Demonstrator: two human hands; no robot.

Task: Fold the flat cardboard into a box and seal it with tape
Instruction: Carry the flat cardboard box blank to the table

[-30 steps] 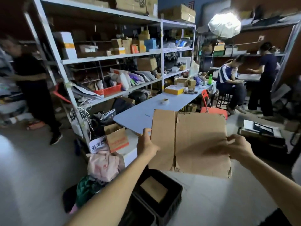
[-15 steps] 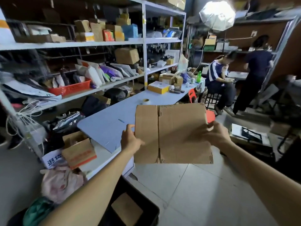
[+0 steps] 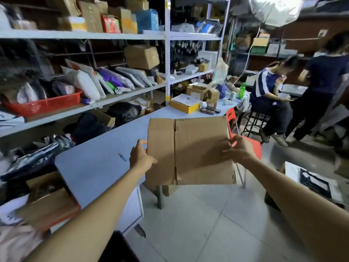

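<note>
I hold a flat brown cardboard blank upright in the air in front of me, over the near edge of a light blue table. My left hand grips its left edge at mid height. My right hand grips its right edge, fingers spread on the front face. The blank shows a vertical crease left of its middle and slotted flaps at top and bottom. The cardboard hides the tape roll seen earlier on the table.
Metal shelves packed with boxes and bags line the left. A yellow box and small cartons sit at the table's far end. A red chair stands behind the blank. Two people are at the back right. An open carton sits near left.
I have moved closer to the table and the view has swung right. Both hands keep their grip; the blank is nearer the table and more upright.
</note>
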